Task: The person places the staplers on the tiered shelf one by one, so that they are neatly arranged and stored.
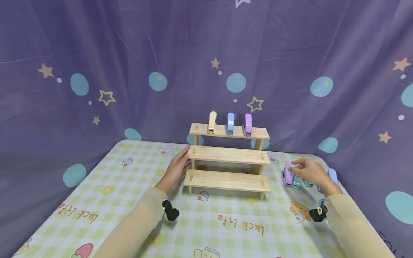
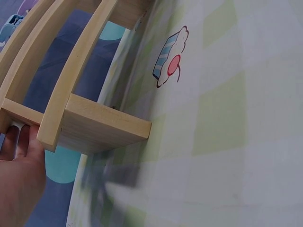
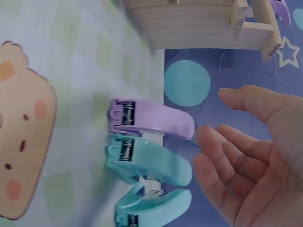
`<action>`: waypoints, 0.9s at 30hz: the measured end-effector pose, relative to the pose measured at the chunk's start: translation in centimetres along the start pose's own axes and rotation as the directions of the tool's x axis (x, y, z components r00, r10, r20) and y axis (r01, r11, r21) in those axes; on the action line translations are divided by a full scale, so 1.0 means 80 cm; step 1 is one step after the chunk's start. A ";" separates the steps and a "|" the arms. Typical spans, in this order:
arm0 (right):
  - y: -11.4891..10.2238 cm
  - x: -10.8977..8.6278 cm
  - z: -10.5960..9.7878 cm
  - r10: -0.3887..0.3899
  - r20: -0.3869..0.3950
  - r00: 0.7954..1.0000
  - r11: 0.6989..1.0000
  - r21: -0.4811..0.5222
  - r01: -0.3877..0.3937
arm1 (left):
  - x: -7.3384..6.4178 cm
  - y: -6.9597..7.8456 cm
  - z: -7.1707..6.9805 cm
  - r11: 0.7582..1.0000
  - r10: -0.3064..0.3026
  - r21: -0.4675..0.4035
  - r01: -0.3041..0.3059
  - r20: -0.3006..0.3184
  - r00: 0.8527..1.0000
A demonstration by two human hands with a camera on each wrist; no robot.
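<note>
A three-step wooden rack stands on the table, with a yellow stapler, a blue stapler and a purple stapler upright on its top board. My left hand touches the rack's left end by the middle board; its fingers lie against the wood in the left wrist view. Over to the right, my right hand hovers beside another purple stapler, its thumb and fingers spread with nothing between them. Next to that stapler are a teal stapler and a second teal stapler.
Beyond the right hand, a blue stapler is partly visible, along with a purple piece mostly covered by the hand. A green checked cloth covers the table. Behind it hangs a purple curtain with stars and dots.
</note>
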State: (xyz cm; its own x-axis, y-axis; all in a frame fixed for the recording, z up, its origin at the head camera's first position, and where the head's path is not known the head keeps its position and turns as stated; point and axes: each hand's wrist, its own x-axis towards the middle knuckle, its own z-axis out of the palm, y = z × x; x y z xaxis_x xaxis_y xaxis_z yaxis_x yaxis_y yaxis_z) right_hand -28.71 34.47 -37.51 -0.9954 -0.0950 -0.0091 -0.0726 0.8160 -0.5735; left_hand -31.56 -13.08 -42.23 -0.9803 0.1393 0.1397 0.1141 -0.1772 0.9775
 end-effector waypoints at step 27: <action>0.027 0.003 0.036 0.098 -0.019 0.995 0.994 -0.042 -0.098 | 0.000 -0.002 -0.001 1.000 0.018 0.011 -0.018 0.014 1.000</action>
State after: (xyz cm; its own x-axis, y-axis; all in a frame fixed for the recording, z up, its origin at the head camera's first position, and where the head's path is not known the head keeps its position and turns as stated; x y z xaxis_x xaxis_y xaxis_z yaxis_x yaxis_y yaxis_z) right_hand -28.91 34.55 -41.09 -0.9988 -0.0040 -0.0494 0.0231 0.8444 -0.5351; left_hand -31.56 -13.12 -42.37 -0.9758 0.1496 0.1597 0.1340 -0.1686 0.9765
